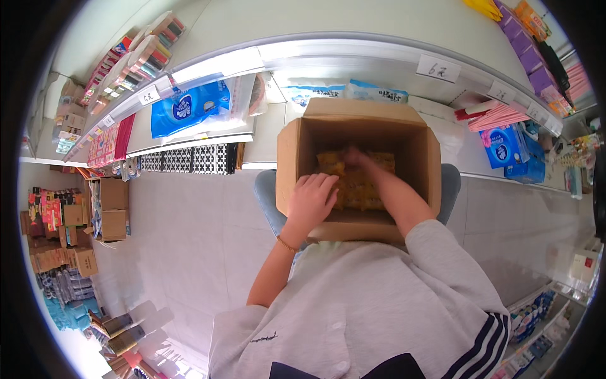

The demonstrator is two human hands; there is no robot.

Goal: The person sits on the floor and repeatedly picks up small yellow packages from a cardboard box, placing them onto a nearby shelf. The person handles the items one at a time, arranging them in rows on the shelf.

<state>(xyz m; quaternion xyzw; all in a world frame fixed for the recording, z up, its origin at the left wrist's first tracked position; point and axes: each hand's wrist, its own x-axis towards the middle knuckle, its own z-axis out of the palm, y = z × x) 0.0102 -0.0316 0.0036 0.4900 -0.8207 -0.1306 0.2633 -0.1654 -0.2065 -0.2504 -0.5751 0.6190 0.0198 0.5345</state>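
A cardboard box [289, 166] with its flaps spread sits on my lap, close against the shelf. Yellow packets [364, 196] lie on its bottom in the shadow. My left hand [312, 196] is over the left side of the box, fingers bent beside a yellow packet [330, 161]; whether they grip it is not clear. Deep inside, my right hand [358, 158] is blurred above the packets near the far wall, and its fingertips are hard to make out.
Ahead runs a white shelf with price cards [438, 68]. On it are a blue pack [191, 106], pale blue bags [378, 91] and blue tissue packs [504, 147]. Cartons [113, 208] stand on the floor at left. More stocked shelves [539, 327] are at lower right.
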